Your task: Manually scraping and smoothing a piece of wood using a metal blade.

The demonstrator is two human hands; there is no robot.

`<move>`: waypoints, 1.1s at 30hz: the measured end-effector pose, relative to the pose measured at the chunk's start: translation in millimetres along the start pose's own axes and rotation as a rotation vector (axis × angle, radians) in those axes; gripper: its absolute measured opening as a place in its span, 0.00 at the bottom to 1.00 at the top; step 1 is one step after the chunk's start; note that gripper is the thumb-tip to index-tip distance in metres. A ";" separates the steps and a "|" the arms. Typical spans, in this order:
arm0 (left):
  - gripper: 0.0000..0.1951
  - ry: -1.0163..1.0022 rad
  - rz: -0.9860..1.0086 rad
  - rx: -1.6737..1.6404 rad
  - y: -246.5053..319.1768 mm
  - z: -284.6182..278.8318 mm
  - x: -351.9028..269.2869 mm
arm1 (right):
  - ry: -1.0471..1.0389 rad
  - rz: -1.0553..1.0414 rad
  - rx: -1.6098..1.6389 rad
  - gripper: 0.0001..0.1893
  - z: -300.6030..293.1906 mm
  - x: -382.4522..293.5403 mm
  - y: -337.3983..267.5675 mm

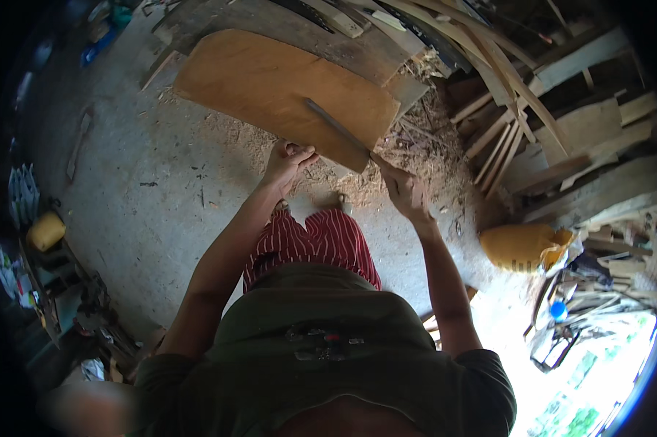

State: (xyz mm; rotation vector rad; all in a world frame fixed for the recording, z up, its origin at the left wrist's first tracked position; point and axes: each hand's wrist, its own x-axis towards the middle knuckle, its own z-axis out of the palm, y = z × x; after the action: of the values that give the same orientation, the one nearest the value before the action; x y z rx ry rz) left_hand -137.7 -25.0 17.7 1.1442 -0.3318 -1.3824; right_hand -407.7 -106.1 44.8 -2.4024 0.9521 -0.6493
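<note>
A brown wooden board (263, 74) with clipped corners lies before me, its far side over a greyish plank surface. My left hand (287, 164) is at its near edge, thumb and fingers closed on the rim. A long, narrow, dark bar (336, 127), perhaps a file, lies slantwise across the board's right part. Its near end meets the fingers of my right hand (405, 188), which are closed around it by the board's near right corner. The grip itself is partly hidden by the fingers.
Wood shavings (235, 136) cover the concrete floor (159, 218) around the board. Grey planks (285, 16) lie beyond it. Lumber offcuts (574, 131) are heaped at the right, above a cut yellow plastic container (511, 247). Another yellow container (46, 231) stands far left.
</note>
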 end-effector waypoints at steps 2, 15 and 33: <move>0.19 0.028 -0.009 0.017 2.5 0.7 2.2 | -0.150 0.152 -0.078 0.18 3.1 4.2 -18.1; 0.14 0.028 -0.009 0.027 4.7 -2.9 -4.0 | 0.015 0.229 0.101 0.23 -36.3 84.6 60.3; 0.33 0.218 0.036 -0.018 -27.9 40.7 -56.9 | -0.152 -0.308 -0.353 0.26 -2.2 18.2 8.8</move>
State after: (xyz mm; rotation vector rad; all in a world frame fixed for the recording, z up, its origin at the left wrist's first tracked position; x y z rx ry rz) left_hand -199.2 13.0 38.7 1.2552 -0.1822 -1.2138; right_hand -401.6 -125.5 46.0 -2.8997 0.6842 -0.4192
